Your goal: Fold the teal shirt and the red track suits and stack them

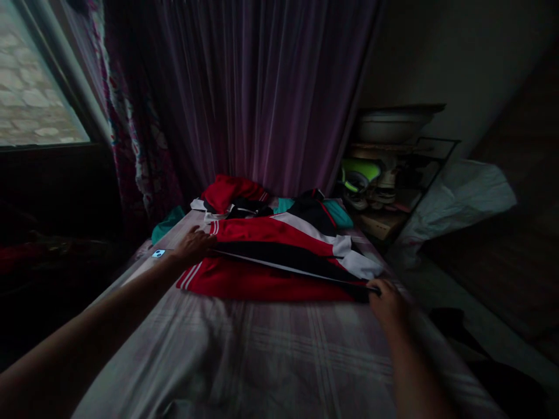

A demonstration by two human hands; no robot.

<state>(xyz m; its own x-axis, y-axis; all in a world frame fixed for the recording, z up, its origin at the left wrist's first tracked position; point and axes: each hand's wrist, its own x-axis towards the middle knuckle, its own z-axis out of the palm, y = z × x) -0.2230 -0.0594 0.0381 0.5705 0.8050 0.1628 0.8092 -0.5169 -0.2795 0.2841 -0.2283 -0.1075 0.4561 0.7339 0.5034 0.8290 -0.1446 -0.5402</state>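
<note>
A red, black and white track jacket (pixel 266 230) lies spread across the bed, with white stripes along its hem. My left hand (pixel 194 244) is closed on its striped edge at the left; the fingertips are partly hidden in the cloth. At the other end my right hand (pixel 388 299) pinches the jacket's dark edge between thumb and fingers. A straight front edge with a pale line runs between the two hands. White cloth of the jacket lies bunched just beyond my right hand.
More clothes lie at the bed's far end, including a red garment (pixel 231 192) and a teal cloth (pixel 338 214). A phone (pixel 158 254) rests left on the striped sheet (pixel 283 355). Purple curtains (pixel 279 105) hang behind. At right stand a shoe rack (pixel 384 218) and a white sack (pixel 471 198).
</note>
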